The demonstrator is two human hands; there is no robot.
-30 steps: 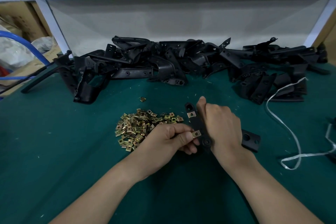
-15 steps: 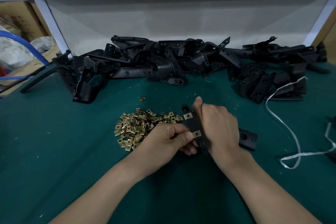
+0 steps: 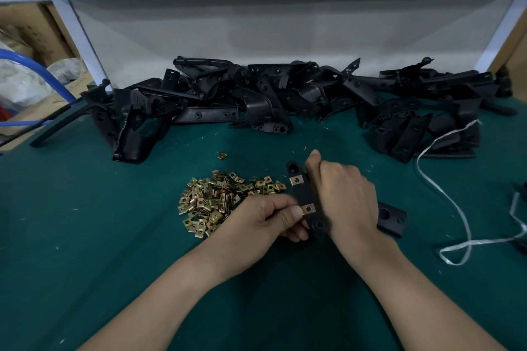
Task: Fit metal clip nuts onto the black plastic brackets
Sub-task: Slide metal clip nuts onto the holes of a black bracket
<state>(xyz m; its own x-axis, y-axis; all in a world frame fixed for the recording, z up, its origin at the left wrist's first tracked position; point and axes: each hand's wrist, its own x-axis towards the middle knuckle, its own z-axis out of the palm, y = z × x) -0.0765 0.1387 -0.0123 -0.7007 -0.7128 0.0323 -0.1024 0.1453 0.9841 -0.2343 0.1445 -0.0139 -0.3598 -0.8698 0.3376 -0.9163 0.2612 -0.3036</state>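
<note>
Left hand [image 3: 265, 219] pinches clip nut [image 3: 308, 209] onto bracket [image 3: 302, 194]; right hand [image 3: 342, 194] grips it.

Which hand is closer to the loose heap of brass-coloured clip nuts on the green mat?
Left. The left hand sits at the near right edge of the heap of brass-coloured clip nuts, pinching one clip nut; the right hand grips the black plastic bracket further right.
</note>
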